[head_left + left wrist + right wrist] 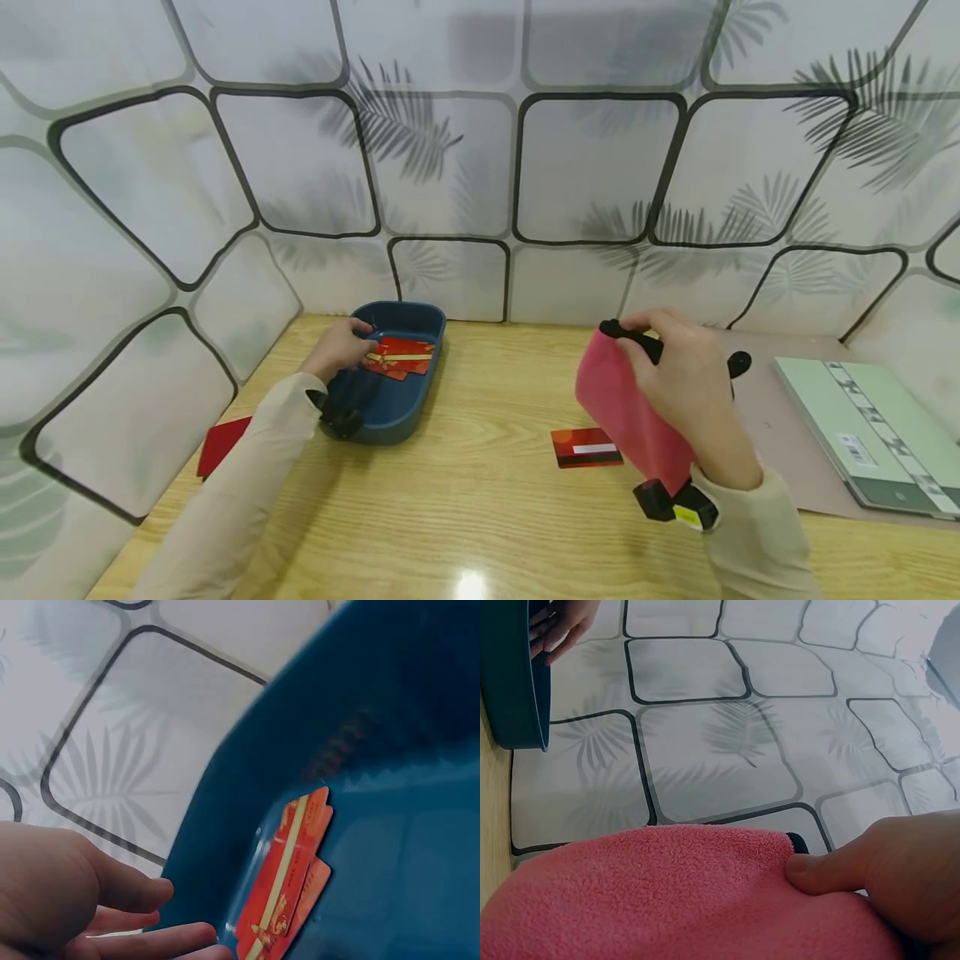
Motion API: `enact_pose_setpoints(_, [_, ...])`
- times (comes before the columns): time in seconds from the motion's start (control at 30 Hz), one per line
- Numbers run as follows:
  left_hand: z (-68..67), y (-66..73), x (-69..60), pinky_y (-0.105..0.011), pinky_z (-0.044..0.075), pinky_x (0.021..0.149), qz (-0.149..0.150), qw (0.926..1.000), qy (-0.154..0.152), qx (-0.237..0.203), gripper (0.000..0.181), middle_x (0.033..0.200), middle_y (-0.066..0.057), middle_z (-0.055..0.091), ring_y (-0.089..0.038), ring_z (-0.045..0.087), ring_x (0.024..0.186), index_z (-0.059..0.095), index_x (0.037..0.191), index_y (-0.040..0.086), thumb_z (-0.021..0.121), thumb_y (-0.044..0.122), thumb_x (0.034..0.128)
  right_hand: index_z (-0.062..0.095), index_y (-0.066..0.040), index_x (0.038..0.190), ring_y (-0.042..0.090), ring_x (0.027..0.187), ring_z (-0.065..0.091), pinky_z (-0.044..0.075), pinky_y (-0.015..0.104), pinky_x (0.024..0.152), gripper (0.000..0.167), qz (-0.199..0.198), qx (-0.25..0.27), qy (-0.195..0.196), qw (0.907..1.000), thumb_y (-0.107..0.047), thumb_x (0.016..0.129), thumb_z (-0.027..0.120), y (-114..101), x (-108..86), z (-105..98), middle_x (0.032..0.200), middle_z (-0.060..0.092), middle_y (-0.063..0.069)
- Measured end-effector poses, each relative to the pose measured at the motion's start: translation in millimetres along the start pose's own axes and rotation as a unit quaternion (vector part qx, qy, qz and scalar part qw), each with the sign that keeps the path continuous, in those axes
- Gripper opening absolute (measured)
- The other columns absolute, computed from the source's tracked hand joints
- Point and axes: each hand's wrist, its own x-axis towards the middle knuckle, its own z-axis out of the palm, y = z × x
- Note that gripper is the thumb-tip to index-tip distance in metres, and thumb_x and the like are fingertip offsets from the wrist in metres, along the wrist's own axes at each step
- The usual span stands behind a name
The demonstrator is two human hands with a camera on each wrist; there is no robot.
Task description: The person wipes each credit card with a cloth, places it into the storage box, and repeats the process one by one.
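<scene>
My left hand [343, 348] reaches over the left rim of a blue plastic basin [386, 425]. Its thumb and fingers [180, 941] are extended with nothing between them, beside several overlapping red and gold cards [400, 357] in the basin. In the left wrist view these cards [289, 877] lie flat near the wall. My right hand [686, 383] grips a pink fleecy cloth [637, 417] with black trim by its upper edge, above the table. The thumb presses on the cloth [652, 892] in the right wrist view. A red card [587, 447] with white and dark stripes lies beneath, to the left.
A dark red flat item [222, 446] lies left of the basin, partly behind the left sleeve. On the right, a pale green box [873, 429] rests on a pinkish sheet [765, 417]. A patterned wall covering [450, 167] rises behind the wooden table [480, 492].
</scene>
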Motion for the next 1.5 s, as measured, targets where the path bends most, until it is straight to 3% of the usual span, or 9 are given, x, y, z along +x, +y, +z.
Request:
enact_pose_setpoints(0.23, [4.3,18.2,-15.5,-0.039,0.054,0.078,0.046,0.9986,-0.008,-0.024,0.043,0.115,-0.028,0.061,-0.039,0.062,0.1,0.047,0.132,-0.007,0.055,0.016,0.0958,0.068,0.0,0.094,0.033,0.083,0.065,0.051,0.048,0.073,0.015,0.0,0.009,-0.001,1.0,0.0,0.08,0.073,-0.5,0.1,-2.9,0.089,0.068,0.016])
enact_pose_setpoints(0.33, [10.2,28.5,-24.5,-0.037,0.054,0.073,0.084,0.9962,-0.006,-0.024,0.039,0.111,-0.025,0.062,-0.037,0.063,0.091,0.05,0.128,-0.007,0.055,0.015,0.096,0.068,0.0,0.094,0.034,0.083,0.065,0.051,0.049,0.074,0.015,0.0,0.011,-0.002,0.9999,0.0,0.08,0.073,-1.3,-0.2,-3.8,0.09,0.068,0.016])
enact_pose_setpoints(0.43, [18.7,40.8,-33.5,-0.032,0.052,0.066,0.121,0.9923,-0.004,-0.028,0.035,0.106,-0.022,0.064,-0.027,0.063,0.078,0.053,0.124,-0.006,0.056,0.014,0.0955,0.068,0.0,0.094,0.034,0.084,0.065,0.051,0.049,0.074,0.015,0.002,0.012,-0.002,0.9999,0.0,0.08,0.073,-2.0,-0.5,-4.7,0.09,0.068,0.016])
enact_pose_setpoints(0.53, [29.2,51.9,-42.2,-0.028,0.049,0.061,0.15,0.988,-0.01,-0.036,0.031,0.103,-0.019,0.066,-0.019,0.06,0.071,0.055,0.12,-0.005,0.058,0.014,0.0952,0.068,0.0,0.094,0.034,0.083,0.065,0.051,0.049,0.073,0.015,0.003,0.009,0.001,1.0,0.0,0.08,0.073,-2.2,-0.6,-5.2,0.09,0.068,0.016])
enact_pose_setpoints(0.63, [40.2,60.9,-50.8,-0.027,0.047,0.06,0.175,0.9828,-0.027,-0.054,0.027,0.102,-0.018,0.066,-0.023,0.06,0.072,0.056,0.117,-0.004,0.058,0.012,0.0952,0.068,0.0,0.095,0.033,0.083,0.065,0.051,0.049,0.073,0.016,0.003,0.007,0.004,1.0,0.0,0.08,0.074,-2.0,-0.4,-5.5,0.09,0.068,0.016])
enact_pose_setpoints(0.77, [55.5,68.5,-58.9,-0.027,0.047,0.065,0.202,0.9762,-0.042,-0.066,0.023,0.102,-0.018,0.066,-0.03,0.061,0.082,0.058,0.114,-0.002,0.059,0.01,0.0946,0.068,0.0,0.094,0.033,0.083,0.065,0.051,0.049,0.072,0.016,0.003,0.006,0.006,1.0,0.0,0.08,0.074,-1.6,-0.4,-5.8,0.09,0.068,0.016])
enact_pose_setpoints(0.97, [82.6,77.4,-64.9,-0.026,0.048,0.073,0.233,0.9688,-0.064,-0.054,0.02,0.1,-0.015,0.068,-0.021,0.061,0.087,0.061,0.109,-0.001,0.062,0.011,0.0927,0.069,-0.001,0.094,0.034,0.083,0.065,0.05,0.048,0.071,0.016,0.001,0.004,0.01,0.9999,0.0,0.079,0.074,-0.6,-0.6,-6.9,0.088,0.068,0.015])
enact_pose_setpoints(1.13, [112.8,83.2,-69.9,-0.025,0.049,0.075,0.271,0.9556,-0.102,-0.056,0.019,0.097,-0.015,0.068,-0.018,0.061,0.083,0.061,0.106,-0.003,0.064,0.008,0.0913,0.069,-0.001,0.093,0.034,0.082,0.066,0.05,0.047,0.071,0.016,-0.011,0.002,0.019,0.9998,0.0,0.078,0.075,3.9,-1.5,-7.6,0.087,0.069,0.016])
enact_pose_setpoints(1.5, [171.9,88.6,-73.6,-0.024,0.049,0.076,0.24,0.9524,-0.175,-0.068,0.035,0.11,-0.016,0.063,-0.02,0.059,0.088,0.058,0.113,-0.003,0.073,0.009,0.0832,0.069,0.0,0.092,0.033,0.082,0.065,0.05,0.047,0.074,0.015,-0.013,0.01,0.014,0.9998,0.0,0.079,0.075,3.6,0.9,-5.8,0.087,0.068,0.016])
